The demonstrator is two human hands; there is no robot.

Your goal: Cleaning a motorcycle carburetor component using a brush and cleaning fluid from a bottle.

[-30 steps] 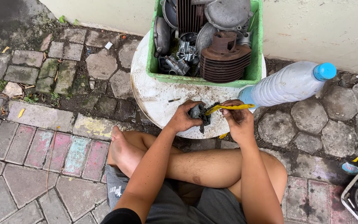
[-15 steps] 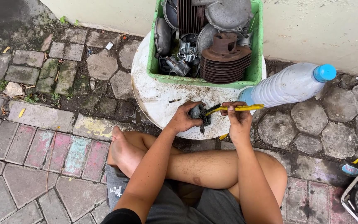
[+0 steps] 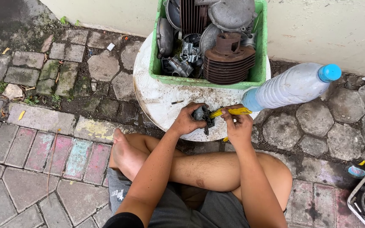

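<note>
The small metal part (image 3: 201, 114) sits gripped in the left hand (image 3: 186, 122) over the near edge of the round white tabletop (image 3: 157, 99). The right hand (image 3: 238, 126) is closed on a yellow-handled tool (image 3: 233, 111) whose tip meets the part. A slip could jab the left fingers, or drop the part off that edge. Just beside, 1 plastic bottle (image 3: 290, 86) looks easy to knock; the green crate (image 3: 258, 71) of engine parts stands behind.

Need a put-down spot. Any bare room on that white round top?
Bare patch on the white round top, left of the left hand and below the green crate, apart from one small screw. Crowded from both hands to the plastic bottle; crate is packed.
</note>
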